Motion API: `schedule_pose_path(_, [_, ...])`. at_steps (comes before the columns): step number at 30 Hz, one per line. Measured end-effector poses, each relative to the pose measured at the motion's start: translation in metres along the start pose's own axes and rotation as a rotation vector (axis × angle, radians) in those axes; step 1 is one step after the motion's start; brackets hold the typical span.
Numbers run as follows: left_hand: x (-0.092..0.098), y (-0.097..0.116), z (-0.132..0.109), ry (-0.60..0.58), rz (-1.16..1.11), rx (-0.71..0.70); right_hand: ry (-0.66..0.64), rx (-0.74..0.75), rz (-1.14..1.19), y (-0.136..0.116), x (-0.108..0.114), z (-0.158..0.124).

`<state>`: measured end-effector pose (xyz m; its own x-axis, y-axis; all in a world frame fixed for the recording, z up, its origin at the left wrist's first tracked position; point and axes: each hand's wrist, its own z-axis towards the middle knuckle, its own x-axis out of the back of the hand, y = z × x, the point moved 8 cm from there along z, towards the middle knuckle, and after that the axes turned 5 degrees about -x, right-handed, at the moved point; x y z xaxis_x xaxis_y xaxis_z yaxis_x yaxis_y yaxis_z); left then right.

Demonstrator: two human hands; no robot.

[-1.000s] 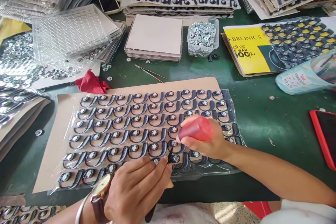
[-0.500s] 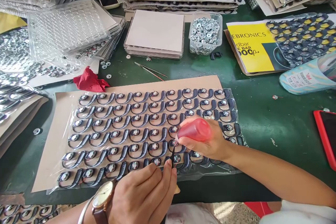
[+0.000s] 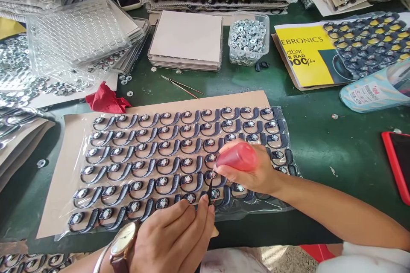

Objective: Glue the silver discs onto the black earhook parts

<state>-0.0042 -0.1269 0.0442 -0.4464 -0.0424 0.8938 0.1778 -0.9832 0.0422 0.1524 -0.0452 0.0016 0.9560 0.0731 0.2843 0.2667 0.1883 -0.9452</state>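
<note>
- Holding a red bottle in the closed right grip, tilted, apparently for close aim.
- Pinching a dark pointed tool in the left grip, probably for fine control.
- Aiming both at a black hooked piece, set among film-backed rows on the bench, seemingly spaced for separate access.

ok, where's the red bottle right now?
Head view, right of and below centre: the red bottle is in the right hand, tip over the black hooked parts, close to the dark tool in the left hand.
</note>
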Motion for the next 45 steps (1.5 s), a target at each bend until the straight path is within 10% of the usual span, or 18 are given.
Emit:
schedule_pose_path(23, [0.013,-0.035,0.01,0.037,-0.254,0.184,0.005,-0.019,-0.043,-0.002,0.004,-0.002])
schedule_pose_path(38, [0.011,-0.082,0.002,0.142,-0.482,0.552,-0.014,0.282,-0.127,-0.028,-0.003,-0.008])
schedule_pose_path(45, [0.014,-0.071,0.004,0.174,-0.428,0.46,-0.259,-0.23,0.232,-0.014,0.02,0.008])
